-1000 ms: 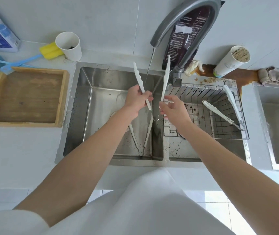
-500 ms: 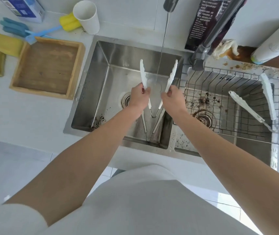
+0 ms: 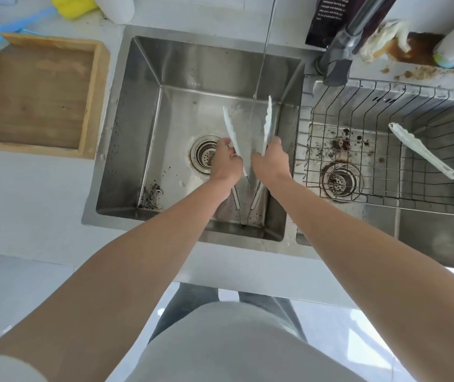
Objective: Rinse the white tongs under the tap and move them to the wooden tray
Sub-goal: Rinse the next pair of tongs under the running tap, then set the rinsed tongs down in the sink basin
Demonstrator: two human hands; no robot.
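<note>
A: Where are the white tongs [image 3: 267, 121]?
B: Over the left sink basin [image 3: 148, 111], arms spread. Left hand [image 3: 227, 162] grips one arm, right hand [image 3: 271, 162] the other; the hinge end is half hidden beneath the wrists.
A: And the wooden tray [image 3: 93, 106]?
B: On the counter left of the sink, its left edge cut off.

White countertop [image 3: 27, 194] running left to right, with a stainless double sink [image 3: 143, 128] set into it: 2 basins, each with a round drain strainer, dark specks on both floors. Wire rack [image 3: 330, 106] over the right basin. White wall [image 3: 192, 6] at the far edge. Brown spill [image 3: 413, 45] on the counter far right. Pale glossy floor tiles [image 3: 13, 293] near, catching bright daylight reflections.
</note>
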